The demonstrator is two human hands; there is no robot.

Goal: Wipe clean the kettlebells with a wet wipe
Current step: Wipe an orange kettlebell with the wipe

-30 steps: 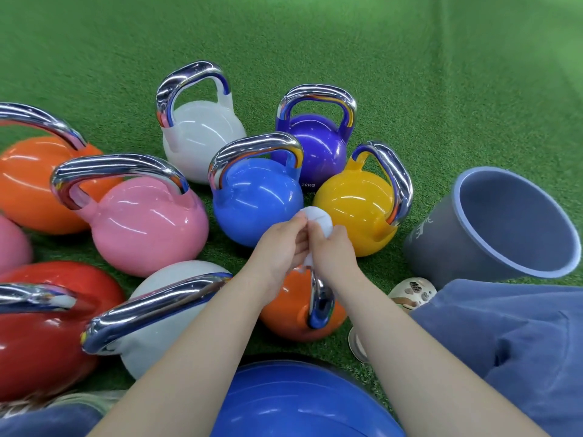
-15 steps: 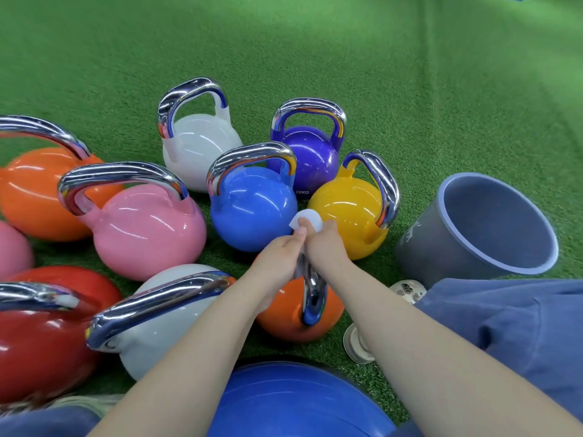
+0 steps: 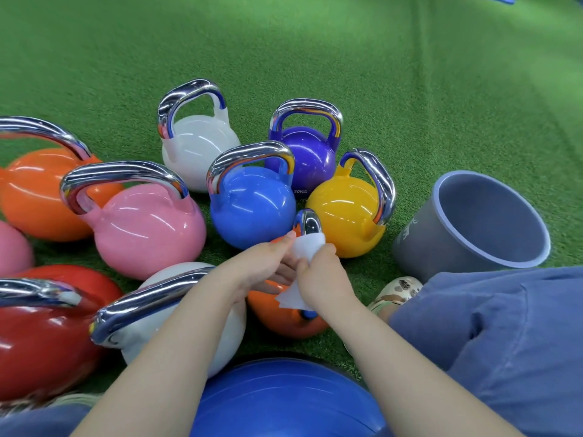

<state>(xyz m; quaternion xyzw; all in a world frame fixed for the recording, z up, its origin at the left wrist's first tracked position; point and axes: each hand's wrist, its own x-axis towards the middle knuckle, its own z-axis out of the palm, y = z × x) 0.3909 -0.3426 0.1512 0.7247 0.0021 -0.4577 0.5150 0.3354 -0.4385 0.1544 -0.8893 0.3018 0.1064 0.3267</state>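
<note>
The white wet wipe (image 3: 307, 250) is wrapped over the chrome handle (image 3: 307, 223) of the small orange kettlebell (image 3: 284, 316), mid-turf. Right hand (image 3: 325, 279) pinches it there to rub; left hand (image 3: 255, 272) pinches its edge, keeping it taut.

The kettlebells looked glossy, like smooth enamelled paint throwing bright streaks of light: the pink bell (image 3: 148, 230), the blue bell (image 3: 252, 209), the yellow bell (image 3: 344, 216), the purple bell (image 3: 310, 152) and the white bell (image 3: 197, 149) near the turf's middle. Their handles were mirror-polished chrome metal, as on the pink bell's handle (image 3: 120, 175). The wipe (image 3: 304, 250) was a thin, matt white sheet, soft and creased. The turf (image 3: 315, 42) was rough, fibrous green pile. The bucket (image 3: 416, 247) at the right edge seemed matt grey plastic or rubber. The trousers (image 3: 504, 326) were matt blue woven cloth.
</note>
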